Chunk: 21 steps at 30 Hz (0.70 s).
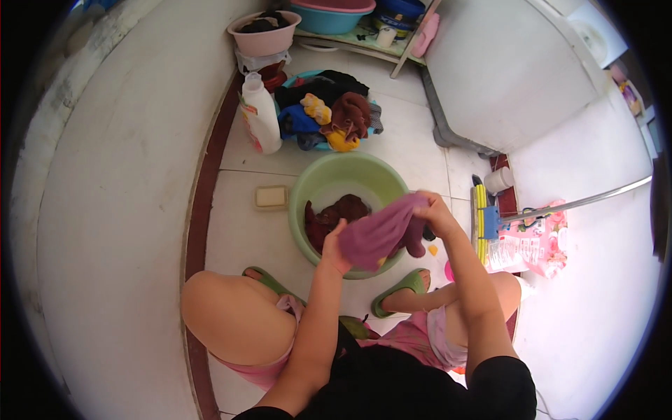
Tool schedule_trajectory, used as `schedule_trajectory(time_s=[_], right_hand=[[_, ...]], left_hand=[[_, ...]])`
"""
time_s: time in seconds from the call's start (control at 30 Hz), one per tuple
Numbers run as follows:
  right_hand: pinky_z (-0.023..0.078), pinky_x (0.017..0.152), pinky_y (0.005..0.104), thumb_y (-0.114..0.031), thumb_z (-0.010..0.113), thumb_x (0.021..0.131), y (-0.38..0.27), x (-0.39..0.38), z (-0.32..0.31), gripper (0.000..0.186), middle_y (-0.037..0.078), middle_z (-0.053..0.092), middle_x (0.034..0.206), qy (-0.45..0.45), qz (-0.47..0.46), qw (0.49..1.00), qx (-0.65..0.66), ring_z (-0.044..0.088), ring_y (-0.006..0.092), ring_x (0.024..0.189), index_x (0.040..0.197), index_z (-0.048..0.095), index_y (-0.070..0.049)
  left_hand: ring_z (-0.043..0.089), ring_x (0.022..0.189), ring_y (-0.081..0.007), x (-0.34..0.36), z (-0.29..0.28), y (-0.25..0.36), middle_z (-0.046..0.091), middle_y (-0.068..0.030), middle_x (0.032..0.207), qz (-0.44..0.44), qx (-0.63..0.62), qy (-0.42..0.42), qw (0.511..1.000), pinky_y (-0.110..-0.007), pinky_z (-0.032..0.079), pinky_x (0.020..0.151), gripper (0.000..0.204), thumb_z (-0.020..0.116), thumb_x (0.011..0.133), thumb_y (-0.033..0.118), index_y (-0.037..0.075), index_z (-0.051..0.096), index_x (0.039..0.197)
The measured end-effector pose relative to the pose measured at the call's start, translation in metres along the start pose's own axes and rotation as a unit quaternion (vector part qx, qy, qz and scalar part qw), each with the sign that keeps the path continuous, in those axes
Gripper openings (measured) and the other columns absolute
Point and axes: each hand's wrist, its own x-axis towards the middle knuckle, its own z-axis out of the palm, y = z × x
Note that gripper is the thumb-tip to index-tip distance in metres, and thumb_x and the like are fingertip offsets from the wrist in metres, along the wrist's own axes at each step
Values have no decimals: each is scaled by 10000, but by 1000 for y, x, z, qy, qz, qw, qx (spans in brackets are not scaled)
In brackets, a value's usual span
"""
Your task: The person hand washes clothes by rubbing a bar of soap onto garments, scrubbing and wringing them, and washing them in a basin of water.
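Note:
A purple cloth (378, 231) is stretched between my hands above a green basin (311, 175). My left hand (338, 250) grips its left end, and my right hand (432, 213) holds the upper right end. Dark maroon cloth (332, 210) lies inside the basin, partly hidden by the purple one. A cream soap dish (271, 197) sits on the floor left of the basin.
Behind are a white bottle (260, 115) and a piled laundry basin (327, 112). A pink tub (262, 38) and shelf (350, 42) stand at the back. A mop (490, 224) and pink bag (532, 245) are at the right. Walls flank me closely.

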Motion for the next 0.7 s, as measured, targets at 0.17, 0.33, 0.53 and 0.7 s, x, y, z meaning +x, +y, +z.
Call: schedule_trajectory(time_s=[0.17, 0.33, 0.53, 0.7], right_hand=[[520, 723, 345, -294, 628, 854, 46, 11, 26, 369, 106, 650, 903, 190, 6, 981, -33, 640, 202, 743, 1118, 546, -49], [478, 523, 435, -370, 651, 742, 76, -51, 147, 318, 173, 603, 663, 0, -100, 847, -522, 598, 346, 564, 856, 602, -77], [456, 472, 435, -467, 577, 832, 79, 2, 101, 415, 152, 594, 594, 281, -109, 772, -560, 586, 347, 518, 685, 603, -80], [452, 544, 423, -419, 617, 790, 78, 6, 135, 375, 146, 593, 621, 255, -128, 817, -501, 601, 344, 611, 665, 557, -69]], left_hand=[[447, 1229, -313, 18, 11, -40, 506, -139, 1292, 85, -15, 93, 992, -438, 355, 1040, 695, 460, 881, 590, 101, 383, 1369], [637, 798, -273, 5, -21, -31, 646, -104, 900, 133, 18, 95, 986, -414, 529, 751, 456, 535, 889, 504, 78, 594, 1041], [577, 945, -204, 38, -19, -57, 598, -19, 996, 215, 30, 178, 960, -355, 475, 838, 195, 401, 942, 224, 139, 565, 1006], [582, 979, -221, 27, -31, -35, 608, -46, 988, 218, 60, -174, 958, -385, 469, 872, 318, 378, 952, 385, 140, 572, 1012]])
